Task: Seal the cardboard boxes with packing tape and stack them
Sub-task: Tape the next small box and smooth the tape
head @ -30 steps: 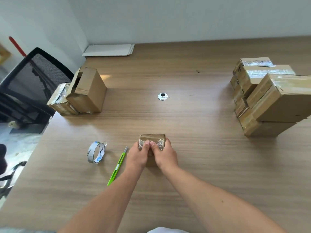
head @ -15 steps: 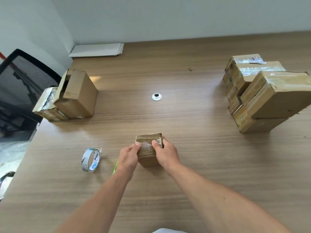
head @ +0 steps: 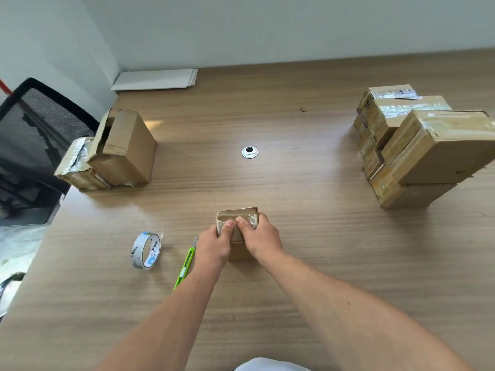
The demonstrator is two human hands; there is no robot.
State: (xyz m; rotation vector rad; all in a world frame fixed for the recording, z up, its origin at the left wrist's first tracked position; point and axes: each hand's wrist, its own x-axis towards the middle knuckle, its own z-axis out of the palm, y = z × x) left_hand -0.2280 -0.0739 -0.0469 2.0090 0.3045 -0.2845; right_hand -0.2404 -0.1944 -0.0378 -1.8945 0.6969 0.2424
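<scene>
A small cardboard box [head: 237, 214] with clear tape across its top stands on the wooden table [head: 308, 236] in front of me. My left hand [head: 214, 245] grips its left side with the thumb pressing on the taped top. My right hand [head: 261, 238] grips the right side, its thumb beside the left thumb on the tape. A roll of packing tape [head: 146, 250] stands on edge to the left. A green utility knife [head: 186, 263] lies between the roll and my left hand. A stack of taped boxes [head: 417, 145] sits at the right.
Two more boxes [head: 115, 153] sit at the table's left edge, the taller one with loose flaps. A black mesh chair [head: 34, 135] stands beyond that edge. A grommet hole [head: 249, 152] marks the table's middle. Flat white sheets [head: 155, 79] lie by the far wall.
Both thumbs have come back together at the middle of the box's taped top after spreading apart half a second ago. The box has stayed in place.
</scene>
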